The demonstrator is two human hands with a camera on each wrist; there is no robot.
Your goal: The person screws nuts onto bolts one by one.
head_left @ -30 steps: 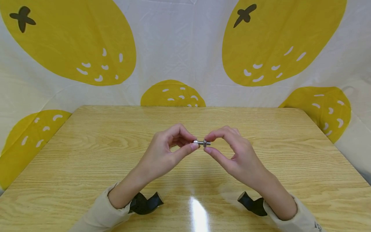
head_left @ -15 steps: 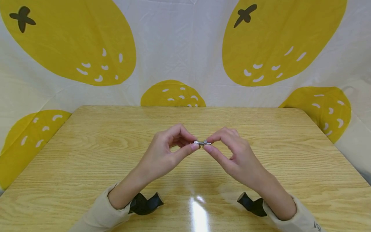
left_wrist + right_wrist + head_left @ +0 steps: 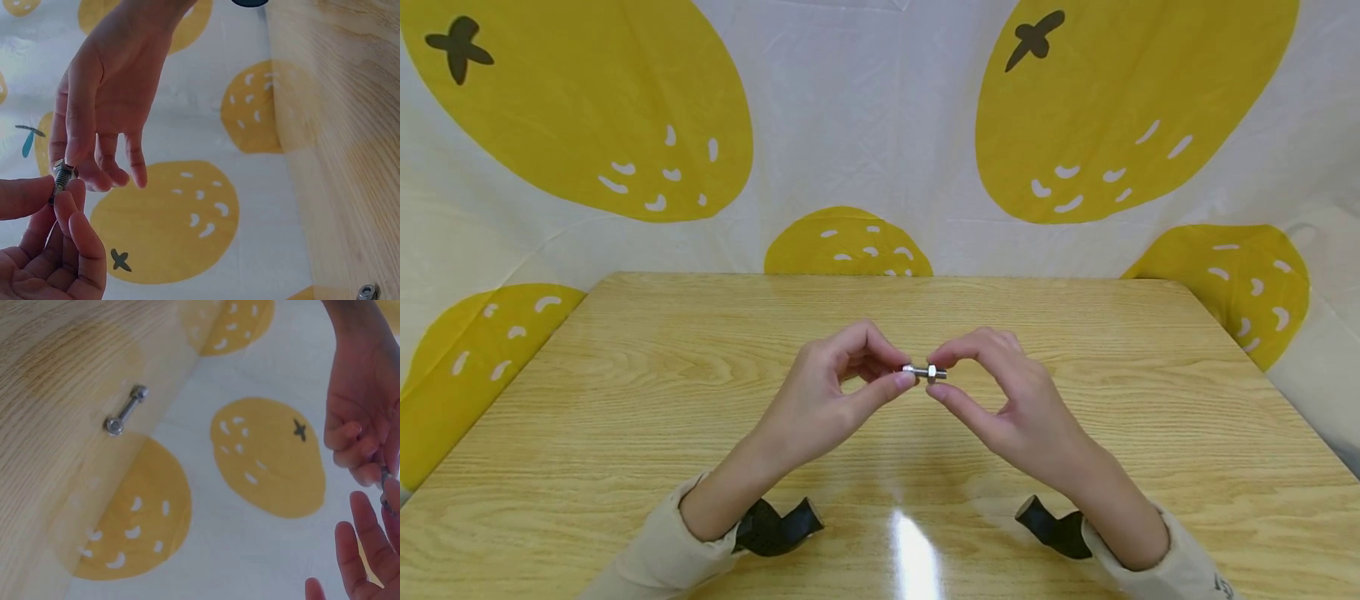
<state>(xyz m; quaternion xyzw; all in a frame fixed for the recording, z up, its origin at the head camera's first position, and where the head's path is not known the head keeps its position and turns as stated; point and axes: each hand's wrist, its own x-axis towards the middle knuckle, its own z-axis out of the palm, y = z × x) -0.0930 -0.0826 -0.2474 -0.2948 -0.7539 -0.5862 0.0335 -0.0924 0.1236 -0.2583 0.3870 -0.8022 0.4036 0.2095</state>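
A small silver bolt (image 3: 921, 371) is held level above the table, its threaded end to the right. My left hand (image 3: 820, 400) pinches it by the head between thumb and index finger, which partly cover the head. Partway along the shank sits a hex nut (image 3: 932, 374), with thread showing past it. My right hand (image 3: 1011, 408) has its index fingertip at the nut's top and its thumb tip at the bottom, one each side. In the left wrist view the bolt's threads (image 3: 62, 179) show between the left fingers, and the right thumb lies right at the nut (image 3: 60, 167).
Below the hands is a wooden table (image 3: 662, 350), with a white cloth (image 3: 865, 108) printed in yellow fruit behind it. Black wrist mounts (image 3: 778, 527) stick out from the sleeves. A metal rod with rounded ends (image 3: 127, 411) shows against the wood in the right wrist view.
The right thumb and index finger drew together around the nut half a second ago and are now wider apart. The nut's faces have turned. My left hand stays put.
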